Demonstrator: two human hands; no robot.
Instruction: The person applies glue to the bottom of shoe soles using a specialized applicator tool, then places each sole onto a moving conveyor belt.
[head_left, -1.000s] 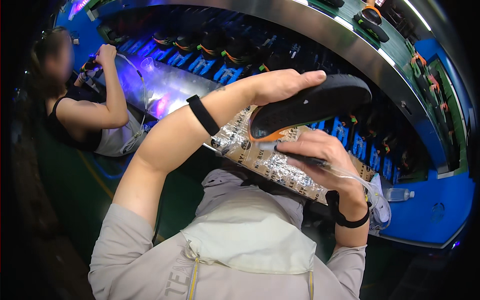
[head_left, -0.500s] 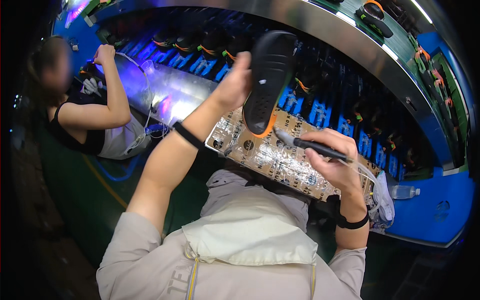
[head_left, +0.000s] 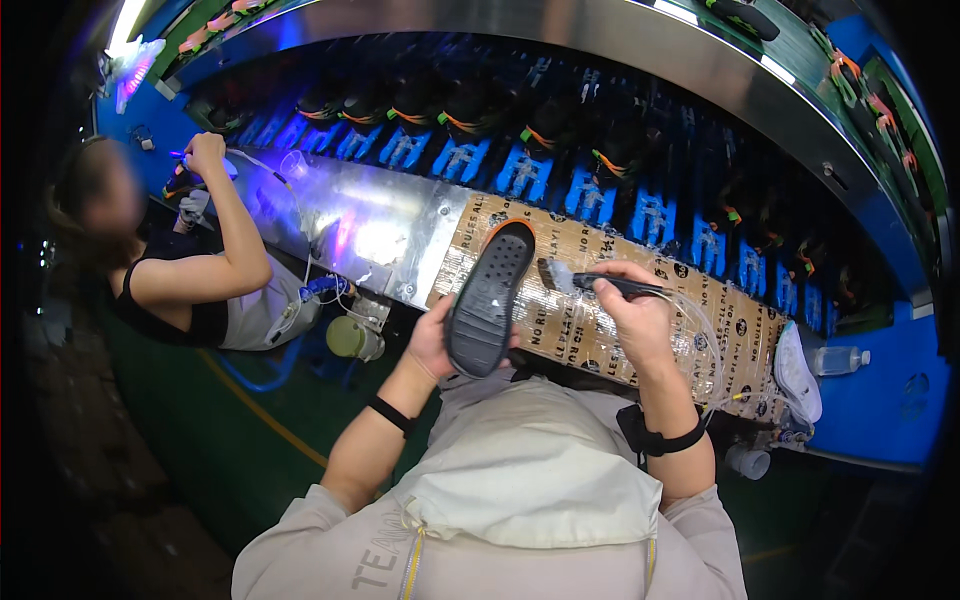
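Left hand [head_left: 432, 340] gripping black sole [head_left: 490, 298], tread facing up, tilting it toward brush, likely for access; right hand [head_left: 632, 315] closing around brush [head_left: 600, 283], bristles nearing sole edge; cardboard [head_left: 610, 300] covering bench, probably catching drips; co-worker [head_left: 190, 280] working at left.

The black rubber shoe sole [head_left: 490, 298] with a thin orange rim at its toe end stood nearly upright, tread side facing the camera, toe pointing up and slightly right, heel low and gripped from the left side. Its tread showed rows of small studs. It was held above the cardboard-covered desk [head_left: 700, 300], just left of the dark-handled brush [head_left: 600, 283]. That brush lay roughly level, its pale, wet-looking bristles pointing left toward the sole, close to its upper right edge, with a clear thin tube trailing from the handle.
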